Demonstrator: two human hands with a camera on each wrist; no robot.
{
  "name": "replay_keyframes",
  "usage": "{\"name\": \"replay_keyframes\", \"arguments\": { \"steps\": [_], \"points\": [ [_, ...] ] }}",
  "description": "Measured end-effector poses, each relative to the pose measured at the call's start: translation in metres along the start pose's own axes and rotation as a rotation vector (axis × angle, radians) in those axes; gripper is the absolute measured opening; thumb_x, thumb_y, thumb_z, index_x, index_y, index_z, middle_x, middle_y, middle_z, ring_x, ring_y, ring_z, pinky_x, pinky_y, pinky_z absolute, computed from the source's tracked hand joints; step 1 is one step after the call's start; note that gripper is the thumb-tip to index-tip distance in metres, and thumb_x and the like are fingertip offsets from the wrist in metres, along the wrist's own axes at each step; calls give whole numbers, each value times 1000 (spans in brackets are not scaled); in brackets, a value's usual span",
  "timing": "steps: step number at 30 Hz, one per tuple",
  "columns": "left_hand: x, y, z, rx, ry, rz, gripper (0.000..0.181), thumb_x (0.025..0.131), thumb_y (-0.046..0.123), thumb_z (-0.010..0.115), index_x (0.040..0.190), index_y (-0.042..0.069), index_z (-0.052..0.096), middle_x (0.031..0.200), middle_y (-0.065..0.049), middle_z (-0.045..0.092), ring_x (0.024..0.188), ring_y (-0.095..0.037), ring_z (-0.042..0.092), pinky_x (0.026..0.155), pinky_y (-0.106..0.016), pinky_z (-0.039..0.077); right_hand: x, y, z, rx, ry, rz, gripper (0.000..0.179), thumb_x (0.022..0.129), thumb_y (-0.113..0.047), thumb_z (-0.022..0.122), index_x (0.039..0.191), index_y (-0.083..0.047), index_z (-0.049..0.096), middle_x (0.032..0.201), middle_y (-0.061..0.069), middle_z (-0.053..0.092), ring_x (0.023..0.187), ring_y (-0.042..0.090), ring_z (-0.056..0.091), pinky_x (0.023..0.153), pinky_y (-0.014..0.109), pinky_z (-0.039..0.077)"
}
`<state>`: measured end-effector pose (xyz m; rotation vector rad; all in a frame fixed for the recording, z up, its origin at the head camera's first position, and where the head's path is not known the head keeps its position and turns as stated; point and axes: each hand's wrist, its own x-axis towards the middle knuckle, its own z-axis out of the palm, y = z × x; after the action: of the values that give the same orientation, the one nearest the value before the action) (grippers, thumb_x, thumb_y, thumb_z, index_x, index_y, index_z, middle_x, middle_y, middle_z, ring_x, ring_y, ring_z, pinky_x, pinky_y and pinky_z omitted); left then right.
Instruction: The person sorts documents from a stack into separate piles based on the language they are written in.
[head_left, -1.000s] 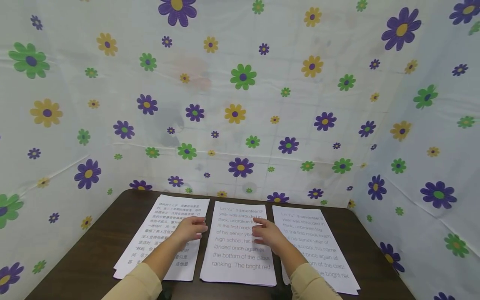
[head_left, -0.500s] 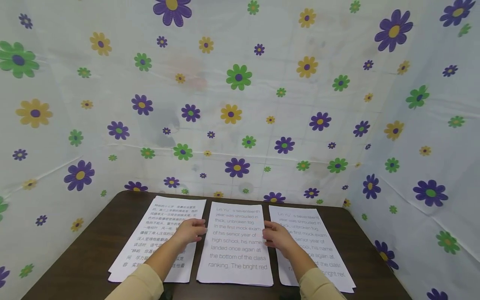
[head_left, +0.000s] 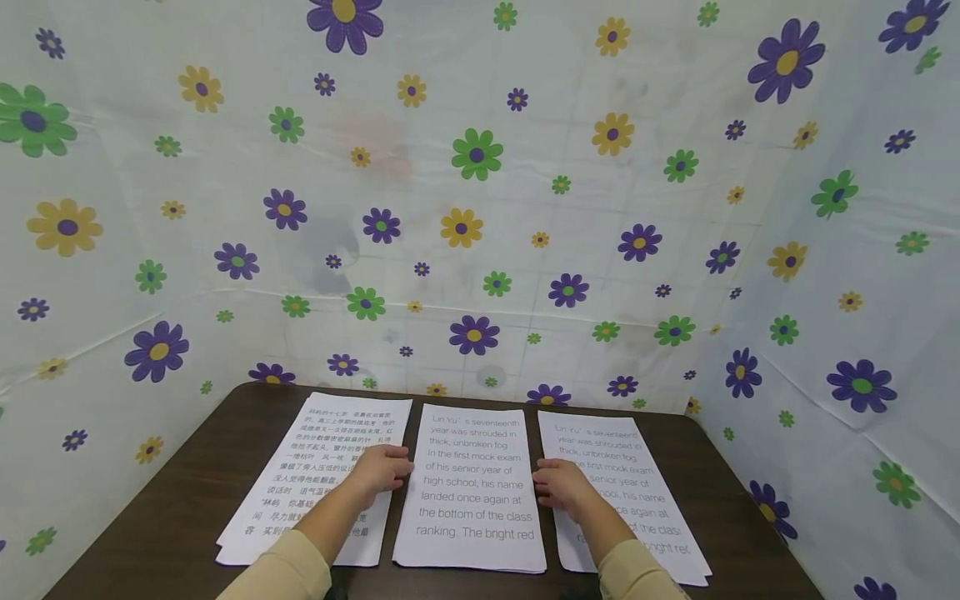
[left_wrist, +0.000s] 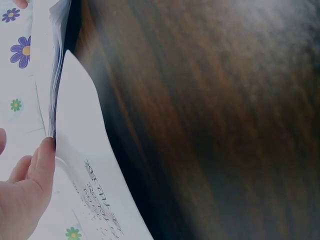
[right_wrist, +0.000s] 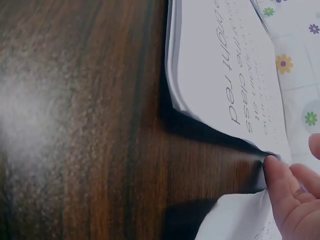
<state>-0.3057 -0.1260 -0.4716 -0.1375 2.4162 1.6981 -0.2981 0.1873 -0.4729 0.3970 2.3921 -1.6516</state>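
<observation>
Three stacks of printed paper lie side by side. The middle stack carries large English text, and my two hands flank it. My left hand reaches over the left stack, printed in Chinese, its fingertips at the middle stack's left edge. On the other side, my right hand is over the inner part of the right stack, fingertips at the middle stack's right edge. Loosely bent fingers show against the sheet edges in the left wrist view. In the right wrist view, the fingertips meet the middle stack's edge.
The stacks lie on a dark brown wooden table. A white cloth with purple, green and yellow flowers hangs behind it and along both sides. Some sheets in the outer stacks stick out unevenly at their lower corners.
The right hand has moved off the middle stack's text to the right, to its edge. Both hands have since come slightly nearer the body. The head view has shifted slightly.
</observation>
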Motion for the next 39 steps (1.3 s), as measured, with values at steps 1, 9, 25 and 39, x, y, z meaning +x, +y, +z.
{"name": "replay_keyframes", "arguments": {
  "steps": [1, 9, 25, 39],
  "points": [
    [0, 0, 1, -1, -4, -5, 49, 89, 10, 63, 132, -10, 52, 129, -29, 57, 114, -38, 62, 88, -38, 58, 0, 0, 0, -3, 1, 8, 51, 91, -8, 57, 138, 11, 45, 117, 23, 62, 103, 28, 63, 78, 32, 59],
    [1, -1, 4, -38, -57, -36, 52, 87, 7, 64, 131, -16, 48, 124, -32, 57, 118, -45, 58, 88, -40, 58, 2, -1, 6, 21, 14, 59, 49, 91, -6, 57, 136, 12, 46, 110, 21, 62, 97, 27, 63, 75, 31, 60],
    [7, -3, 12, 71, 16, -43, 46, 79, 2, 71, 121, -12, 59, 107, -23, 67, 86, -25, 71, 79, -37, 59, 11, 5, 18, -64, 81, 29, 47, 88, -5, 62, 131, 11, 53, 109, 22, 64, 91, 25, 64, 71, 30, 58],
    [9, -8, 18, 140, 79, -2, 38, 76, 1, 74, 113, -8, 66, 97, -17, 70, 75, -17, 68, 69, -31, 59, 9, 8, 25, -213, 184, -42, 46, 81, -6, 72, 125, 5, 62, 111, 21, 66, 83, 21, 65, 71, 32, 58]
  ]
}}
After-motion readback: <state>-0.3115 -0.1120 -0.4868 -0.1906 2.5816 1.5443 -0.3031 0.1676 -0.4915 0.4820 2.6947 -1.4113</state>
